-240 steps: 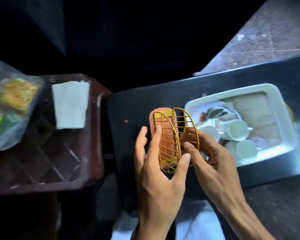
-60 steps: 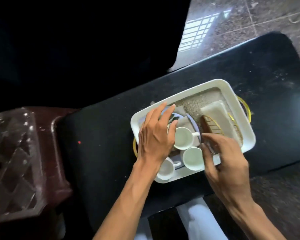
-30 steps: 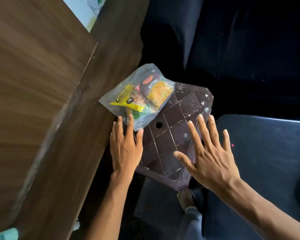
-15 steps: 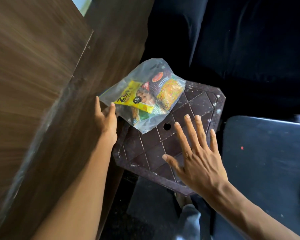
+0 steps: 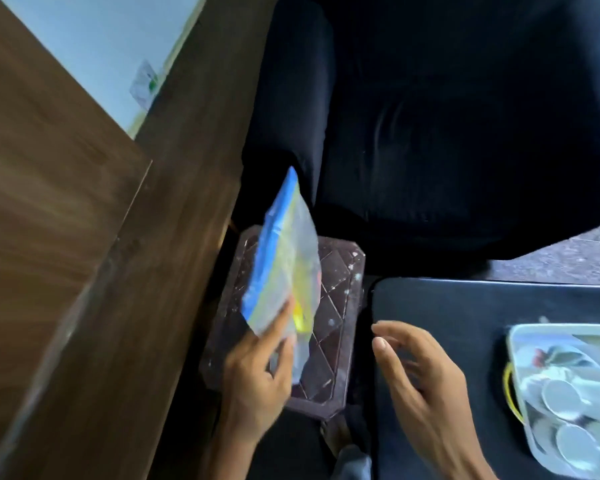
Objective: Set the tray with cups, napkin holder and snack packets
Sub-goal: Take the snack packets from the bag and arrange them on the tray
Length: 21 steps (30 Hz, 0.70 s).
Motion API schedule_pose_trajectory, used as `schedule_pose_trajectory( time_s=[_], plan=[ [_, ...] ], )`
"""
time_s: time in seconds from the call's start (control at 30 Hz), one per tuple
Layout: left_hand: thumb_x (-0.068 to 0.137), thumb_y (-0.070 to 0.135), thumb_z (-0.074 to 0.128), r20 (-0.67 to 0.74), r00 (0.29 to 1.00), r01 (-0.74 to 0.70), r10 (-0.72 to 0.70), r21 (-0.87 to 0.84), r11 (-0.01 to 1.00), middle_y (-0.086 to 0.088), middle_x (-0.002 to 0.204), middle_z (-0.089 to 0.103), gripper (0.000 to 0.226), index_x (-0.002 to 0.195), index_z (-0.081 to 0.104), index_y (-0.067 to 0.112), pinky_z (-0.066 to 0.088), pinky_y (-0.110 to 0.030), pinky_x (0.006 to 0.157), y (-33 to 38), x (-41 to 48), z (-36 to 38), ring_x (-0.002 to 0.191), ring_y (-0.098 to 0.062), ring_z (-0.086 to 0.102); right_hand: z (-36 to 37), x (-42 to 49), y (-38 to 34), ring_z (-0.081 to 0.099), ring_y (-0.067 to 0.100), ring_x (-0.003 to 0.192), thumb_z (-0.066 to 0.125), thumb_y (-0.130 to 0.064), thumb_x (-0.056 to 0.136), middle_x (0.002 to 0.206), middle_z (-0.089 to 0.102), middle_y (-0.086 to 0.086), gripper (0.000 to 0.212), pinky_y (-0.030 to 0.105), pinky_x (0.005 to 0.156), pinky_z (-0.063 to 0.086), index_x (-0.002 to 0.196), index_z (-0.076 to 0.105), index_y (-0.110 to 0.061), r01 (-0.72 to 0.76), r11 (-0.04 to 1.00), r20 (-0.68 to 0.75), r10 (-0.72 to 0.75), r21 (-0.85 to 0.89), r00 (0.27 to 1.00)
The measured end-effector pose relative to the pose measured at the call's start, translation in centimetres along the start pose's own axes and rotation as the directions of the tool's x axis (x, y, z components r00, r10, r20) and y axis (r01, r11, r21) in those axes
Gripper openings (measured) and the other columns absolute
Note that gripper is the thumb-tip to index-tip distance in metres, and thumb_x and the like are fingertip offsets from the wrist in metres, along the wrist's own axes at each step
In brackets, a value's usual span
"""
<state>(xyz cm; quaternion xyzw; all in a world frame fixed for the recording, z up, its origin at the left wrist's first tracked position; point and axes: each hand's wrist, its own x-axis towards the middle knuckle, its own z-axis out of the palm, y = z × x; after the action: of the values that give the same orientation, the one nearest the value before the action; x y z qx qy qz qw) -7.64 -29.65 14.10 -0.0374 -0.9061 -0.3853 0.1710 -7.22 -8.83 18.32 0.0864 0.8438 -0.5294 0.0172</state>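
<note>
Now, line by line:
Left hand: the left hand (image 5: 257, 379) is clamped on the lower corner of the snack bag (image 5: 284, 268), thumb on the near face, other fingers behind it.
Snack bag: a clear plastic bag with a blue strip along one edge and yellow packets blurred inside; it is tilted up on edge above the brown plastic stool (image 5: 329, 306), its top corner pointing away from the person.
Right hand: the right hand (image 5: 420, 382) is apart, fingers spread and lightly curled, holding nothing; it hovers over the left edge of the black tabletop (image 5: 465, 306), just right of the bag and not touching it.
Tray: the white tray (image 5: 520, 337) sits on the tabletop at the right edge of view, well apart from the bag, with white cups (image 5: 565, 398) in it.
Surroundings: a wooden panel (image 5: 84, 271) stands left of the stool.
</note>
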Motion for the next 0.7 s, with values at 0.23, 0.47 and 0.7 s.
schedule_pose_trajectory(
  time_s=[0.23,0.47,0.7],
  plan=[
    [0.086,-0.011,0.057,0.380,0.879,-0.381,0.289,0.192,0.905,-0.017,0.104,0.078,0.045,0.127,0.067,0.006,0.061,-0.030,0.084,11.0,-4.7,-2.3,0.085,-0.032,0.074,-9.2,-1.3,-3.1,0.071,0.011,0.068,0.070,-0.072,0.070,0.082,0.076,0.004,0.051,0.026,0.060,0.055,0.088,0.070,-0.023,-0.437,0.848,0.201,0.392,0.299,0.898],
    [0.096,-0.003,0.044,0.604,0.634,-0.693,0.483,0.166,0.702,-0.002,0.077,0.077,0.044,0.132,0.063,0.011,0.057,-0.032,0.052,24.2,-10.3,-0.1,0.055,-0.023,0.066,-18.8,-3.8,1.0,0.070,0.006,0.061,0.073,-0.084,0.047,0.102,0.062,-0.005,0.101,0.017,0.043,0.050,0.127,0.036,-0.033,-0.695,0.712,0.276,0.652,0.094,0.706],
    [0.094,0.008,0.044,0.628,0.546,-0.753,0.555,0.077,0.653,-0.004,0.065,0.068,0.039,0.100,0.077,0.026,0.042,-0.027,0.042,35.2,-14.6,6.5,0.047,-0.019,0.056,-29.9,-8.9,9.5,0.058,0.016,0.077,0.080,-0.039,0.061,0.094,0.051,0.005,0.082,0.020,0.044,0.051,0.123,0.027,-0.032,-0.736,0.676,0.372,0.689,-0.023,0.622]
  ],
)
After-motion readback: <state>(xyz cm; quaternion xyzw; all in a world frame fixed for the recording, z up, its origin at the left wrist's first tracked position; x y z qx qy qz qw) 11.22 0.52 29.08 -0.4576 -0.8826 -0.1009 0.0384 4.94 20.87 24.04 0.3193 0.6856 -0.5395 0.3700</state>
